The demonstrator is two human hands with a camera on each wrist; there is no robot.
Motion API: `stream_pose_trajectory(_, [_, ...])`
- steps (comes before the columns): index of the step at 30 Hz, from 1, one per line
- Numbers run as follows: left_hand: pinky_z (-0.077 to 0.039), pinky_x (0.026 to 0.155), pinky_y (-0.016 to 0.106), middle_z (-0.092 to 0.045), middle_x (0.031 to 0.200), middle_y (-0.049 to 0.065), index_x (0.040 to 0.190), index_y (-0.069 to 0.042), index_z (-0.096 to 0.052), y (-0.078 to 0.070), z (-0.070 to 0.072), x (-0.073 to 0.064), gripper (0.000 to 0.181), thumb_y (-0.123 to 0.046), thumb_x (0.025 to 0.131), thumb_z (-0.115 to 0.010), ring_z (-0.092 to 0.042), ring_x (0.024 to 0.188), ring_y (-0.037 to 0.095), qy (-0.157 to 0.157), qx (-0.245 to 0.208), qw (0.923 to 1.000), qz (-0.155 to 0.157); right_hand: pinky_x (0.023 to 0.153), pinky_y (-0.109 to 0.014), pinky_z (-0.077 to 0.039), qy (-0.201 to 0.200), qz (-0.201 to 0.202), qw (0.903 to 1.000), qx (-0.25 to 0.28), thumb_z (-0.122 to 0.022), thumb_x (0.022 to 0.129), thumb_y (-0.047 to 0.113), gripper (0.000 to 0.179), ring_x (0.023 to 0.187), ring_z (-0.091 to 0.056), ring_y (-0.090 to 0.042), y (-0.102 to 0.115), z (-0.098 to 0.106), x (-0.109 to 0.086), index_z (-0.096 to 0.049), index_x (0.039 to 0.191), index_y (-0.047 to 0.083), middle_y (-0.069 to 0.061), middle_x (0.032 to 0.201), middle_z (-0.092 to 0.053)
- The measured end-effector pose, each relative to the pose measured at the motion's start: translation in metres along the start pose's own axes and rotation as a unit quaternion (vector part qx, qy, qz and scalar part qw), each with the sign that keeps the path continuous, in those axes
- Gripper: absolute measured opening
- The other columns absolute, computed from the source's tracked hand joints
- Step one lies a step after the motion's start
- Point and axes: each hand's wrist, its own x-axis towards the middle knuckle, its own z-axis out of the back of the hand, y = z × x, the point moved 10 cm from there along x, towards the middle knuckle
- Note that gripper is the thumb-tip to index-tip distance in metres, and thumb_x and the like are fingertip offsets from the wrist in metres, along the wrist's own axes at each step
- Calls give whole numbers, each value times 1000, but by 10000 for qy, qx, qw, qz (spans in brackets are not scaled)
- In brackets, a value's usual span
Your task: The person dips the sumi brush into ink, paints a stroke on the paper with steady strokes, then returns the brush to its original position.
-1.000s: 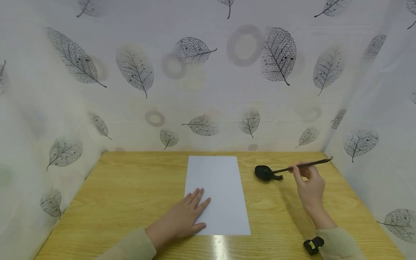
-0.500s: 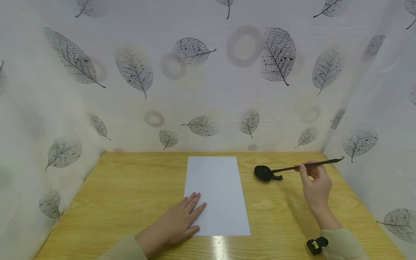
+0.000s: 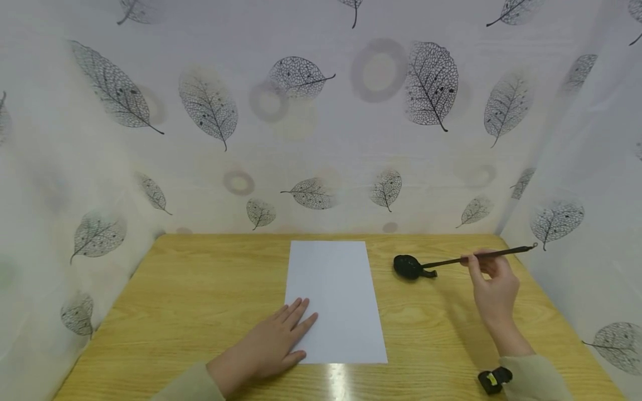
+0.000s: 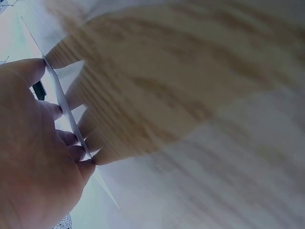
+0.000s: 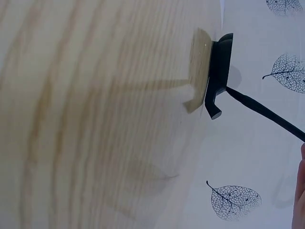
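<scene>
In the head view my left hand (image 3: pixel 268 342) lies flat, fingers spread, over the lower left edge of a white sheet of paper (image 3: pixel 341 301). The left wrist view shows the fingertips along the sheet's thin edge (image 4: pixel 66 107). My right hand (image 3: pixel 494 289) pinches the dark handle of a writing brush (image 3: pixel 511 252) with a small loop at its end. The brush slopes down to the left into a black ink dish (image 3: pixel 407 267) with a short curved spout. Its tip is hidden in the dish. Only a sliver of the right hand's fingers (image 5: pixel 299 186) enters the right wrist view.
A wood-grain table (image 3: pixel 200 289) lies under everything, glossy near its front edge. Leaf-patterned white cloth (image 3: pixel 321 139) stands up around its back and sides. A black device (image 3: pixel 494 380) is strapped at the right sleeve cuff.
My right hand has shifted right, drawing the brush handle with it. The left hand has slid a little left and toward me on the paper. The dish stays where it was.
</scene>
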Motion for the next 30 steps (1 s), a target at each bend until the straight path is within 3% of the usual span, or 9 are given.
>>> stream_pose_trajectory(12, [-36,130,48,-26,176,19,168,-16,-33,0,1,0,72,-51,108,-51,-30,163,33,-21,28,10000,-24,74,1,-48,-207,-5,9997,96,-66,98,-8,6,79,-64,22,4,16,4,-68,104,-9,38,90,-67])
stream_pose_trajectory(18, [-35,130,48,-25,176,18,168,-17,-33,0,0,0,72,-52,108,-52,-29,163,33,43,-61,10000,30,72,-1,-51,-266,-83,9984,500,-66,98,-8,13,77,-68,17,2,13,3,-66,107,-17,34,88,-70])
stream_pose_trajectory(30, [-35,130,49,-25,175,20,167,-16,-35,-2,3,-2,70,-51,108,-51,-29,163,34,49,-133,9999,29,72,1,-48,-239,-263,9994,43,-66,99,-6,13,76,-64,23,-5,16,1,-67,109,-14,41,87,-66])
